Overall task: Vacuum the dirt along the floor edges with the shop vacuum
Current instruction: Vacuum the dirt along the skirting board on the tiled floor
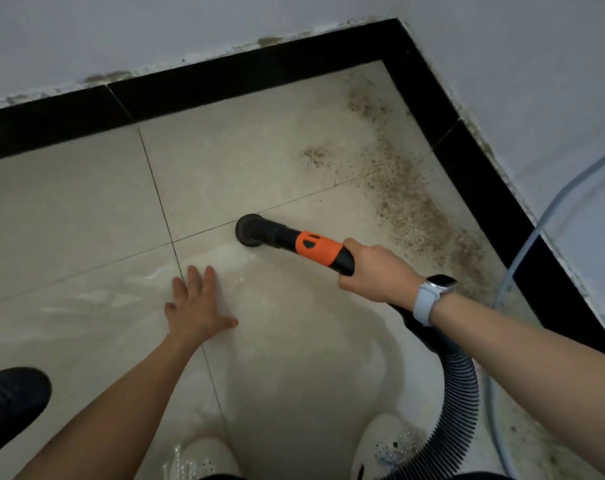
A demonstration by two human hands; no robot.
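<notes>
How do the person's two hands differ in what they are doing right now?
The right hand is curled round the black and orange vacuum wand, while the left hand holds nothing. The left hand's fingers are spread straight over the beige tiled floor; the right hand's are wrapped tight. The right wrist wears a pale-strapped watch; the left wrist is bare. Both reach forward, low over the tiles.
</notes>
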